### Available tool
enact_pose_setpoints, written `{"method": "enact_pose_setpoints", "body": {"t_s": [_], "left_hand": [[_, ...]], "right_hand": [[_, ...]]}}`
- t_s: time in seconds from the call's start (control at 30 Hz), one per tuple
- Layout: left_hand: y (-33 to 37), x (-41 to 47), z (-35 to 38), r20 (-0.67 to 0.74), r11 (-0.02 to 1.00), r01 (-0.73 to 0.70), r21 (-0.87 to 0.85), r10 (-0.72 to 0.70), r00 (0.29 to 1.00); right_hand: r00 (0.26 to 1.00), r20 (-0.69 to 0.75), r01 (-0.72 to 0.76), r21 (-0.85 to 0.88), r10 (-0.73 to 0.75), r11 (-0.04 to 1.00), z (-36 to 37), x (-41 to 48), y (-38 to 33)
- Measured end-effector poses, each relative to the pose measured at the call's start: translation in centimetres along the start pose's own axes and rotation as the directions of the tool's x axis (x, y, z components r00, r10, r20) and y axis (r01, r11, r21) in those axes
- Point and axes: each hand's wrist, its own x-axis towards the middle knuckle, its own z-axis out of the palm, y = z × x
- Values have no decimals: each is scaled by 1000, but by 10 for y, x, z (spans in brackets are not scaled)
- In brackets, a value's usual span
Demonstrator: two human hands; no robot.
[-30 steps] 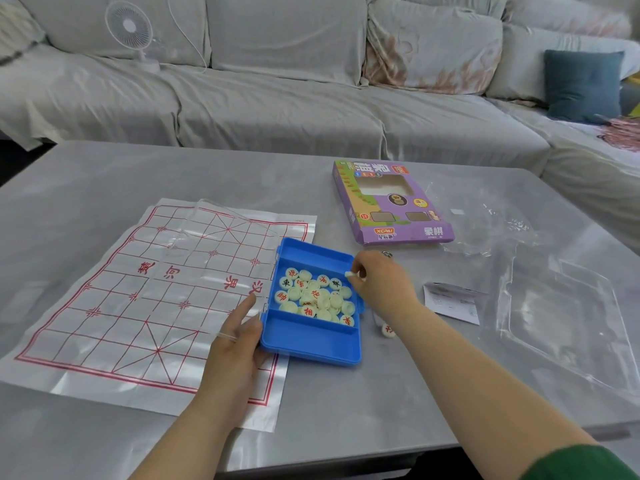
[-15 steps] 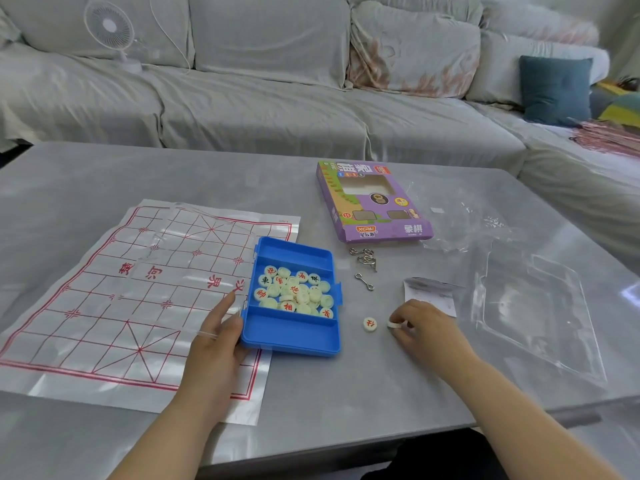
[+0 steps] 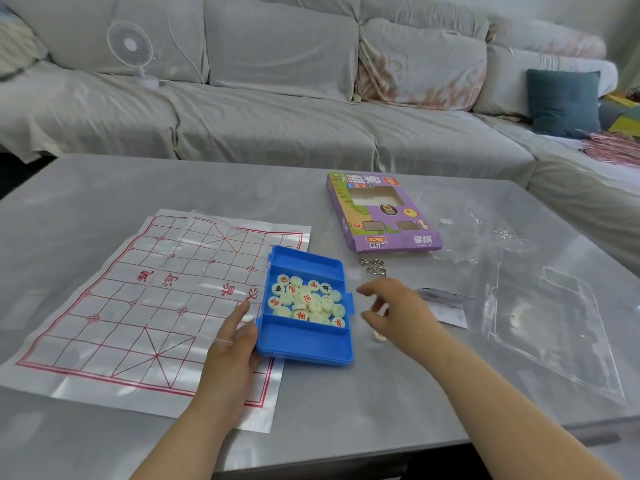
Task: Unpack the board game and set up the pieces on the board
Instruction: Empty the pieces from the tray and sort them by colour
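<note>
Right hand [image 3: 401, 306] has risen from the table [image 3: 346, 410] toward the box [image 3: 304, 351], loosely curled, hold unclear; left hand [image 3: 232, 348], flat and straight, braces the box so it stays put.

you have one view, from the camera on your head. it faces forward and down across the table [image 3: 346, 410], from its near edge toward the sofa [image 3: 277, 126] behind. it sits close: your forearms come in from the bottom edge, with the left hand [image 3: 235, 344] and right hand [image 3: 405, 313] near mid-frame. the wide lens takes in the table's left and right sides and curves its edges.
</note>
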Motion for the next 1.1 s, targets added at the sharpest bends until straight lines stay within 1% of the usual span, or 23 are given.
{"method": "enact_pose_setpoints", "body": {"t_s": [0.17,0.23,0.33,0.47,0.63,0.7,0.77,0.83,0.97,1.03,1.1], "left_hand": [[-2,3,0,3,1000,-5,-11,5,1000],[-3,4,0,15,1000,4,-28,-3,1000],[-4,6,-3,39,997,30,-67,-27,999],[-6,10,-4,42,995,39,-93,-35,998],[-9,12,-4,34,995,26,-101,-23,999],[-8,12,-4,33,993,26,-118,-22,999],[-8,11,-3,39,992,28,-121,-24,999],[-7,11,-4,35,994,32,-103,-29,999],[-6,10,-6,26,997,27,-70,-25,999],[-4,9,-6,20,997,21,-77,-20,1000],[-3,8,-6,18,995,21,-102,-20,1000]], "right_hand": [[970,237,82,-81,-61,993,15,38,-44],[953,292,114,-109,-78,987,22,47,-50],[943,320,144,-154,-88,977,30,55,-54],[949,303,149,-177,-90,973,37,61,-54],[969,212,166,-194,-124,967,39,57,-50],[975,187,153,-173,-120,973,41,55,-48],[980,165,129,-126,-108,984,41,54,-49],[989,118,91,-42,-86,995,35,53,-50],[999,-30,23,126,-19,992,10,38,-37],[999,-26,-22,122,25,992,2,21,-21],[998,43,-40,37,38,999,4,1,-5]]}}
